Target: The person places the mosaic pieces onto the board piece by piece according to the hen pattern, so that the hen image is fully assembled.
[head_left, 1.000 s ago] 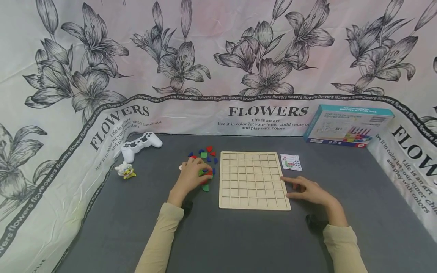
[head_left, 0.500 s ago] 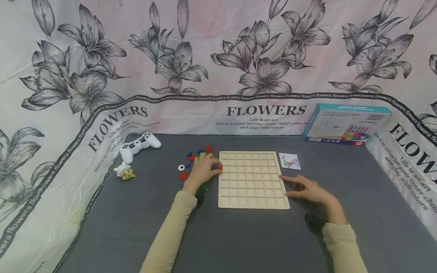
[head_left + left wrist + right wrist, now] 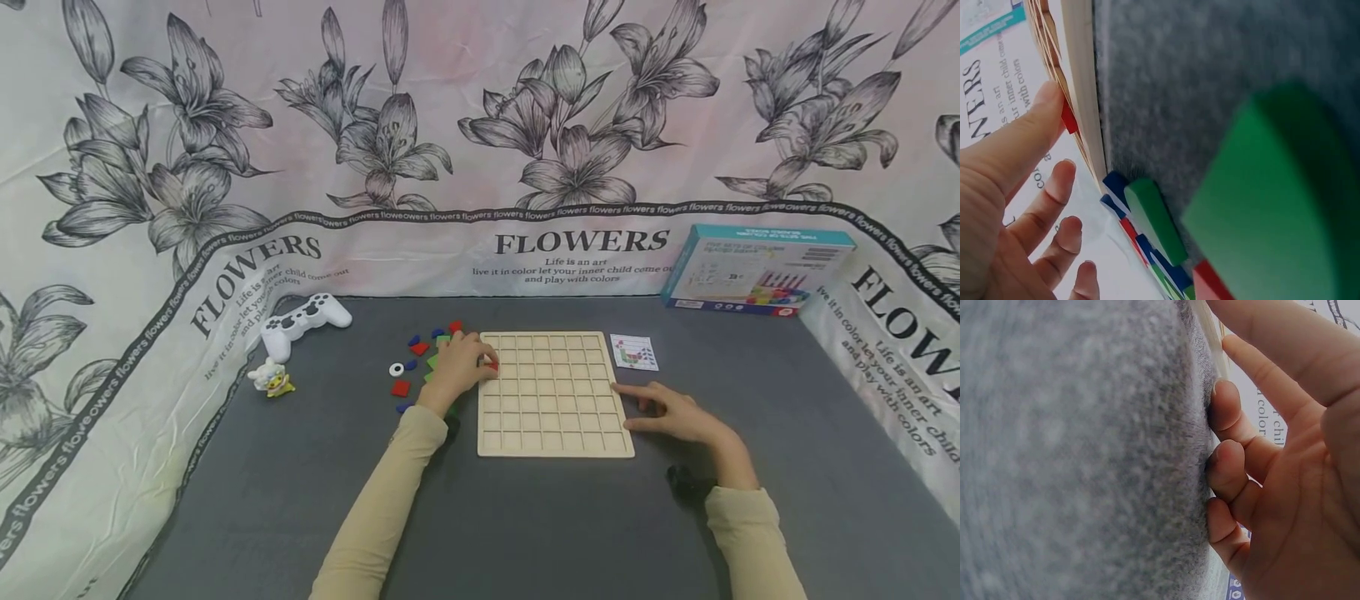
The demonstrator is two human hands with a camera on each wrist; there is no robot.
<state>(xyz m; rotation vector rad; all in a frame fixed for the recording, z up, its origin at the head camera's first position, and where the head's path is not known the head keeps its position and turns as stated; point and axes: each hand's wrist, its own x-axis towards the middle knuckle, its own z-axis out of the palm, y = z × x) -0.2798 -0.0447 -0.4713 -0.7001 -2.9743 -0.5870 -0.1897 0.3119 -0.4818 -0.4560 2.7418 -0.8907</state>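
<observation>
A wooden grid board lies on the grey mat, all its cells bare. My left hand is at the board's left edge and pinches a small red piece over the edge cells. The left wrist view shows one fingertip pressing the red piece against the board's rim, the other fingers loose. Loose coloured pieces lie left of the board, some of them under the hand. My right hand rests on the mat by the board's right edge, forefinger stretched toward it, holding nothing.
A white ring and a red square lie apart from the pile. A pattern card sits right of the board, a teal box at the back right. A white game controller and a small toy figure sit far left.
My left hand left the pile of pieces with the red piece and moved right and a little farther away, to the board's left edge. The right hand stayed put.
</observation>
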